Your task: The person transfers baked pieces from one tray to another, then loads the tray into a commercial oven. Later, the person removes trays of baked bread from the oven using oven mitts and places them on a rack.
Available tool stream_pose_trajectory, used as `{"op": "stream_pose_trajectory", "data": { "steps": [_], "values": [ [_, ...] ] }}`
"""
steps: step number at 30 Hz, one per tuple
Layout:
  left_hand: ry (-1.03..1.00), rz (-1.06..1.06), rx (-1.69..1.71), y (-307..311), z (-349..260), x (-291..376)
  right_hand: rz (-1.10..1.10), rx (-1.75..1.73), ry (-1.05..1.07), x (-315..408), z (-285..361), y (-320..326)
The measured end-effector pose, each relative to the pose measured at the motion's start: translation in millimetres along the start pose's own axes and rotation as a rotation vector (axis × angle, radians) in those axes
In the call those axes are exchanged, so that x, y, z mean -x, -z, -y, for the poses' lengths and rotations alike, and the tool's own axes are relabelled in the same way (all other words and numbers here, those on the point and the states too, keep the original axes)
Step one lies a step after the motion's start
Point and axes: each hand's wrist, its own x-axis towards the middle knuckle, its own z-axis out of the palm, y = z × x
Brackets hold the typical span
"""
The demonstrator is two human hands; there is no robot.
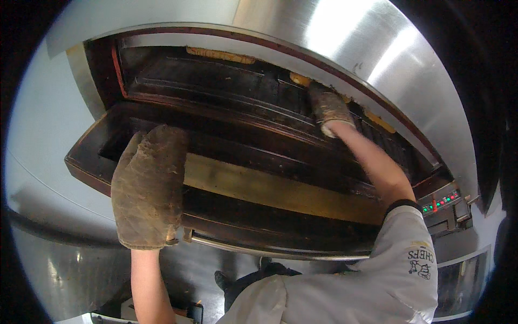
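A deck oven stands before me with its drop-down door (226, 231) lowered, a yellowish glass window (263, 188) set in it. My left hand (149, 186) is inside a worn, browned oven mitt above the left end of the door; the mitt hides its fingers. My right hand (331, 107), in a similar stained mitt, reaches into the dark oven opening (202, 79). Golden-brown baked goods show along the back of the opening: a long piece (220, 54) at left, one (300, 79) beside the right mitt's tip, and another (380, 121) farther right. Whether the right mitt grips anything is hidden.
A metal handle bar (279, 248) runs along the door's near edge. Brushed steel panelling (344, 36) curves above the opening. At right is a control panel (441, 202) with lit red and green indicators. A dark shoe (219, 279) shows on the floor below.
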Motion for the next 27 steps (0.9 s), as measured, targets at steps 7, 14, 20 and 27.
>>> {"op": "stream_pose_trajectory", "data": {
  "steps": [7, 14, 20, 27],
  "values": [
    [0.007, 0.003, 0.008, -2.8, -0.3, 6.1, -0.091, 0.277, -0.069, 30.1, -89.2, -57.2],
    [0.010, 0.008, 0.001, -2.3, -4.7, 14.7, 0.033, 0.012, -0.057, 30.3, -89.1, -36.3],
    [0.019, 0.005, 0.018, -5.0, -5.2, 17.5, 0.098, -0.054, 0.081, 100.2, -79.2, 0.5],
    [0.038, -0.007, 0.051, -6.1, -7.7, 19.3, -0.031, 0.018, 0.280, 204.8, -51.6, 59.5]
  ]
}}
